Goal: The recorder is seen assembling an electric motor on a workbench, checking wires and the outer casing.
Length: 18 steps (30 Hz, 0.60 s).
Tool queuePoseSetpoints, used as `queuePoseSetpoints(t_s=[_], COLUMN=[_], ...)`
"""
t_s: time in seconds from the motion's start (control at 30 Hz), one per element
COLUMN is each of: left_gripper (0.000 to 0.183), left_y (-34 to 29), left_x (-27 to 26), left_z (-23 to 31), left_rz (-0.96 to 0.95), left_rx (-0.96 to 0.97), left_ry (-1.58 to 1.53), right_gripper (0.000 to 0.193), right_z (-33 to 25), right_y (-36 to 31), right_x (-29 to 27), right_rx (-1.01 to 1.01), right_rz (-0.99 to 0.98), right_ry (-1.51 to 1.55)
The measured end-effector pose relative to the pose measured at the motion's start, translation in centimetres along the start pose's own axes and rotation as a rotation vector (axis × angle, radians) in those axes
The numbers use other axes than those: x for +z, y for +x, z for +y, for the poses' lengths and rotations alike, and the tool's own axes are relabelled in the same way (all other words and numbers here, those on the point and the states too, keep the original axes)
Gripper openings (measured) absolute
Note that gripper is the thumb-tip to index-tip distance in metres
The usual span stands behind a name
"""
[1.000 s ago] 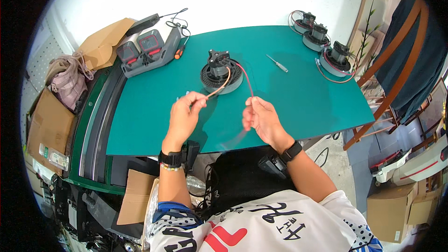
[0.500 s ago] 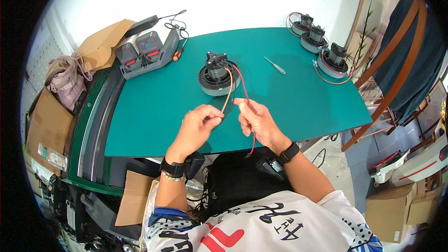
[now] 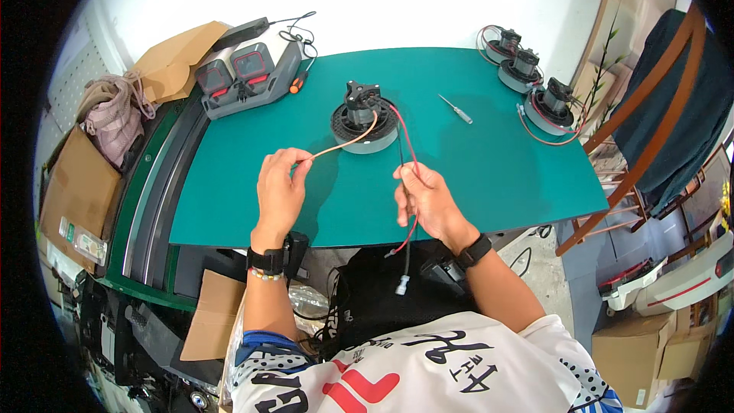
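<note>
Smooth, matt green on tabletop (image 3: 505,176). Matt black, plastic-looking on top of motor (image 3: 365,142) in middle; smooth grey round its rim. Slick, plastic-like coating on orange wire (image 3: 336,148) and red wire (image 3: 408,138); pale plastic at near connector (image 3: 402,285). Bare-metal look along screwdriver (image 3: 457,110) shaft. Matt grey plastic on far-left charger dock (image 3: 271,97). Dull brown cardboard in near-left box (image 3: 80,187). Rough knit in pink bag (image 3: 115,134). Smooth brown wood in right chair (image 3: 627,182).

grey two-bay device (image 3: 269,92) | pink bundle (image 3: 113,134) | dark cloth (image 3: 677,99) beside wooden chair (image 3: 694,37) | cardboard box (image 3: 623,356)
</note>
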State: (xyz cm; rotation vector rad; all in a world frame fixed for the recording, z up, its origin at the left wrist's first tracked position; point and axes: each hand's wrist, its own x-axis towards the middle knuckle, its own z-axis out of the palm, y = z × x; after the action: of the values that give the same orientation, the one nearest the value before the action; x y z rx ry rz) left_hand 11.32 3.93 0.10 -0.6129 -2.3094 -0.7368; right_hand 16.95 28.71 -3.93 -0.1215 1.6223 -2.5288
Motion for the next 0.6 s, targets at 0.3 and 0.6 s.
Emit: queuePoseSetpoints(t_s=[0.3,0.6], left_gripper=[0.013,0.013], left_y=[-2.1,-2.0], left_x=[1.6,-0.3], left_z=[-2.6,1.3], left_rz=[-0.281,-0.272], left_rx=[-0.207,-0.09], left_ry=[-0.354,-0.149], right_gripper=[0.023,0.026], right_z=[-0.8,-0.4], right_y=[-0.1,-0.3], right_x=[0.1,0.4], right_rx=[0.065,0.036], right_rz=[0.064,0.047], right_ry=[0.071,0.075])
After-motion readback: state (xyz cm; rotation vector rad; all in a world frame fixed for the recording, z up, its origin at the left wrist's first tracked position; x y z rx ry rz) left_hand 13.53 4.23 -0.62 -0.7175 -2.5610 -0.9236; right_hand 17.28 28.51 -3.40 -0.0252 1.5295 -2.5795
